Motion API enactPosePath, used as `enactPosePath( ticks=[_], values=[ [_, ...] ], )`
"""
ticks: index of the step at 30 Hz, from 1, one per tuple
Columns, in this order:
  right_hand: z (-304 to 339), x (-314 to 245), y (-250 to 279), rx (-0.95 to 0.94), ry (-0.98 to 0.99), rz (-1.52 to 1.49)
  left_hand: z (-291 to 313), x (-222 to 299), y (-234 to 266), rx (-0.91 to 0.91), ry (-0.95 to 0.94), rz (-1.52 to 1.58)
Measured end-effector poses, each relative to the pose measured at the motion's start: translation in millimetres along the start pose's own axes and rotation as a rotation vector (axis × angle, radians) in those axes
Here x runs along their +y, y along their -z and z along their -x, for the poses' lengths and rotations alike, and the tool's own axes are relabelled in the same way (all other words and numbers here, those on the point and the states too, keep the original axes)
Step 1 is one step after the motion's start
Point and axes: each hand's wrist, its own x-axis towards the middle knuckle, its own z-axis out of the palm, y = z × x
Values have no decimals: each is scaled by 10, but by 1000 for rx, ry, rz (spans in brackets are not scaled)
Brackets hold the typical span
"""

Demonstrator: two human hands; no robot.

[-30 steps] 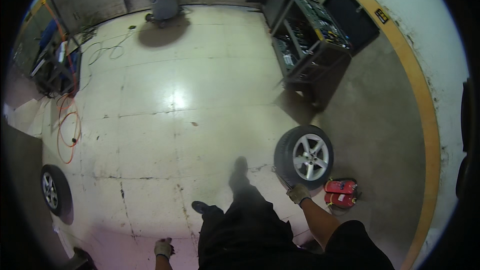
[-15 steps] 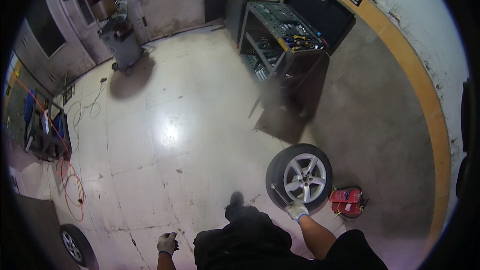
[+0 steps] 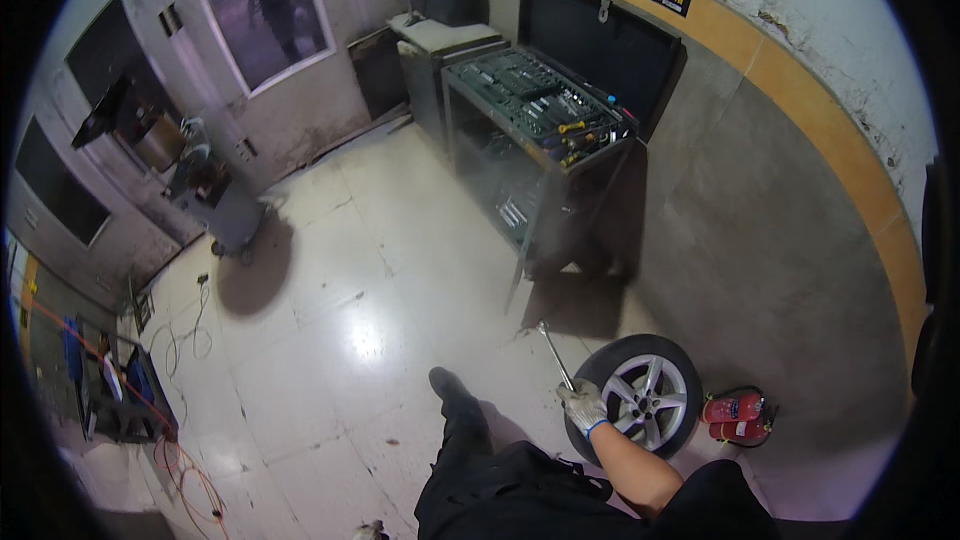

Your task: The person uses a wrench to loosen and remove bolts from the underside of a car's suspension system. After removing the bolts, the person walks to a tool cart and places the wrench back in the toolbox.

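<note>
My right hand (image 3: 583, 405), in a white knit glove with a blue cuff, is closed round one end of a long silver wrench (image 3: 556, 355). The wrench's other end points up and away, towards the tool cabinet. Below and beside this hand lies a wheel (image 3: 650, 400) with a black tyre and silver spokes, flat on the floor and partly covered by my forearm. Only a sliver of my left hand (image 3: 370, 532), also gloved, shows at the lower edge; its fingers are mostly cut off.
Ahead stands a metal cabinet with an open lid and a tool set (image 3: 540, 105) on top. Red fire extinguishers (image 3: 738, 415) lie right of the wheel. At far left are a grey wheeled drum (image 3: 225, 205), a black rack (image 3: 115, 380), a cable and an orange hose (image 3: 190, 470).
I have stepped forward, so the cabinet appears nearer. My right hand has lifted the wrench from over the tyre to its left side. My left hand has dropped almost out of view.
</note>
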Motion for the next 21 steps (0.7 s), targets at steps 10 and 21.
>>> enactPosePath(
  ticks=[10, 21],
  values=[
    [-1302, -1548, -186, 516, 464, 506, -576, 3735, 525, 93, -357, -592],
    [-2345, -2656, -817, 617, 321, 222, 1252, 7750, -847, -61, -864, -284]
  ],
)
